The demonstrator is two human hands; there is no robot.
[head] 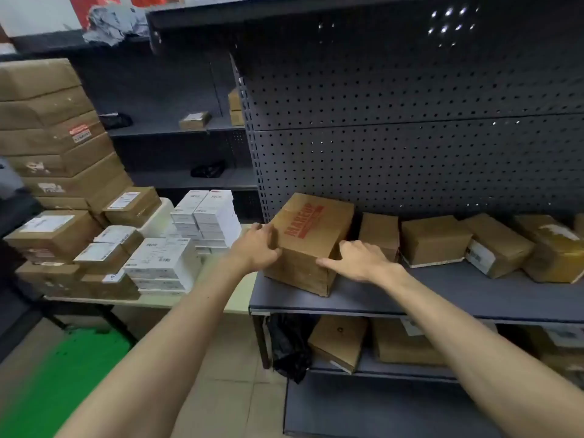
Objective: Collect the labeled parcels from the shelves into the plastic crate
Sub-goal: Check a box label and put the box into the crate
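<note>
On the grey shelf (442, 295), left hand (257, 248) and right hand (360, 260) both grip the red-printed box (313, 229)

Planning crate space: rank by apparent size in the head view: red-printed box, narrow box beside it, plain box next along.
1. red-printed box, though nearest the camera
2. plain box
3. narrow box, partly hidden behind the first

Both forearms reach forward; left hand (257, 248) grips the cardboard box (313, 229) at its left edge (fingers curled); right hand (357, 260) clasps its right side.
</note>
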